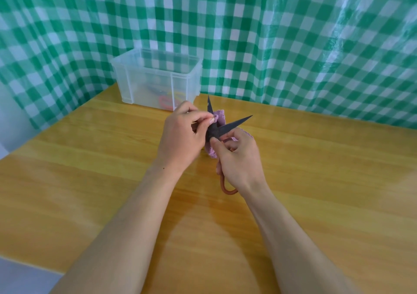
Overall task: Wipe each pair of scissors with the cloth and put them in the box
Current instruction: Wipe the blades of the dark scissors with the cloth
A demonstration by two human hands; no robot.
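A green-and-white checked plastic sheet (293, 34) hangs behind a yellow wooden table (90, 180), and at the table's far edge stands a clear plastic box (155, 79) with red- and yellow-handled scissors (167, 100) lying inside. Above the middle of the table the two hands work close together. The left hand (182, 135) pinches a small purple cloth (220, 118) against one blade of the open dark-bladed scissors (228, 127), and the right hand (239, 158) grips those scissors near the pivot, their reddish-brown handle loop showing below the wrist.

Matt dark metal scissors (228, 127), nubbly purple cloth (220, 118), translucent plastic box (155, 79), glossy wood table (90, 169)
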